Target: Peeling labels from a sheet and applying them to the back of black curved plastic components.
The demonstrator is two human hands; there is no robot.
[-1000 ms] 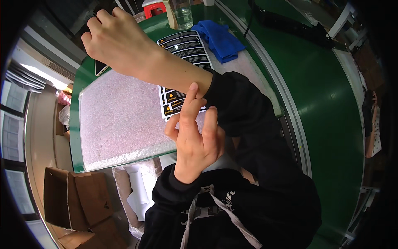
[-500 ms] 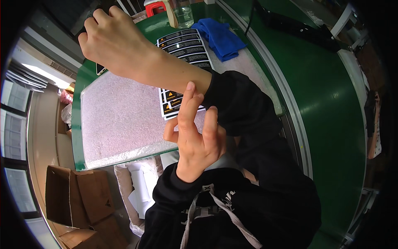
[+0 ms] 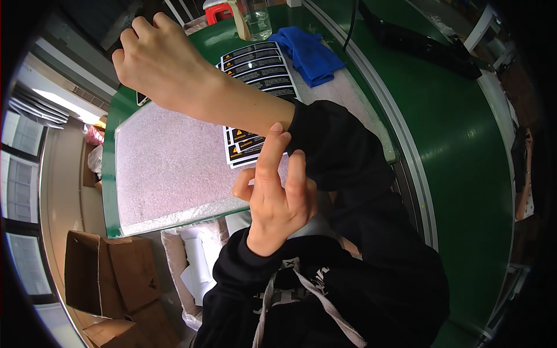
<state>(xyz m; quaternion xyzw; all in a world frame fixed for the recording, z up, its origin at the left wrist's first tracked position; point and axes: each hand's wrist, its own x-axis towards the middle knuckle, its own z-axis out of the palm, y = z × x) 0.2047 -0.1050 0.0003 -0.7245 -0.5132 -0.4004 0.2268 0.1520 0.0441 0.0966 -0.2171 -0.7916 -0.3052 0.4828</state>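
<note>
My right arm crosses the view from the right, its black sleeve pushed back from a bare forearm. My right hand (image 3: 159, 64) is raised at the upper left, back uppermost. Its fingers curl away and nothing sticks out of it; the palm side is hidden. Below the forearm is my left hand (image 3: 277, 200), holding nothing. Two of its fingers stretch up together, their tips at the bare skin beside the right cuff, while the others are half bent apart from them. Behind the forearm lie black-and-white label sheets (image 3: 261, 66) with orange warning triangles, partly covered by the arm.
A foam-covered pad (image 3: 168, 168) lies on the green table (image 3: 464, 185). At the back are a blue cloth (image 3: 310, 55), a glass jar (image 3: 261, 26) and a red stool (image 3: 219, 11). Cardboard boxes (image 3: 130, 272) stand on the floor at the lower left, beside a plastic-lined box (image 3: 177, 255).
My left fingertips have shifted slightly right and down along the forearm, closer to the sleeve cuff. My right hand has moved only slightly, right and down.
</note>
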